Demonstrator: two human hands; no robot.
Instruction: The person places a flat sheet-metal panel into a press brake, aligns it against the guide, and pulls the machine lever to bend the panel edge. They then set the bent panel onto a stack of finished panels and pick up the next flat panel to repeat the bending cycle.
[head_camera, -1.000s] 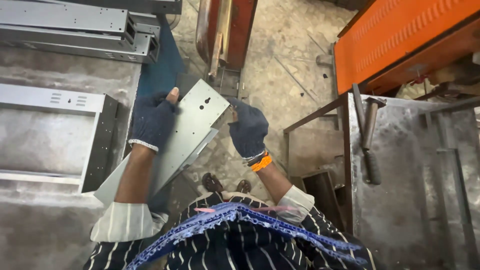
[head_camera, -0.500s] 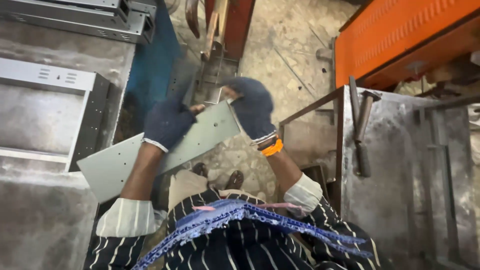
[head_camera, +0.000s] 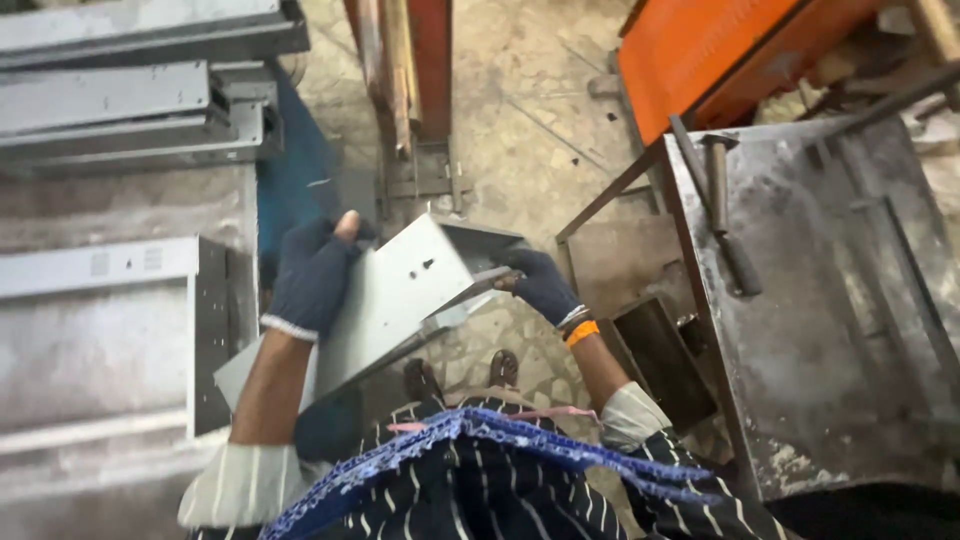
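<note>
Two gloved hands on one grey sheet-metal panel (head_camera: 400, 290), held in the air over the floor, in front of the person's body. Left hand (head_camera: 312, 275) wraps the panel's upper left edge, fingers curled over the top, one bare fingertip poking through the dark glove. Right hand (head_camera: 540, 283) pinches the panel's far right end, where a folded flange turns toward the camera.

Change since a second ago: the panel lay flatter then, broad face up, hands closer together near its top corner. Now it's rotated and tilted, folded end swung up and to the right, right hand shifted out to that end. Reads like a mid-air reorientation of the part, not a set-down; grip looks secure on both sides.

Surroundings: rough steel tabletop (head_camera: 830, 300) on the right, hammer (head_camera: 722, 210) lying on it. Stacked grey metal channels (head_camera: 130, 100) and a flat tray-like piece on the left bench. Orange machine body (head_camera: 720, 50) upper right, red upright frame (head_camera: 410, 60) ahead. Floor is patchy stone, workshop setting.
</note>
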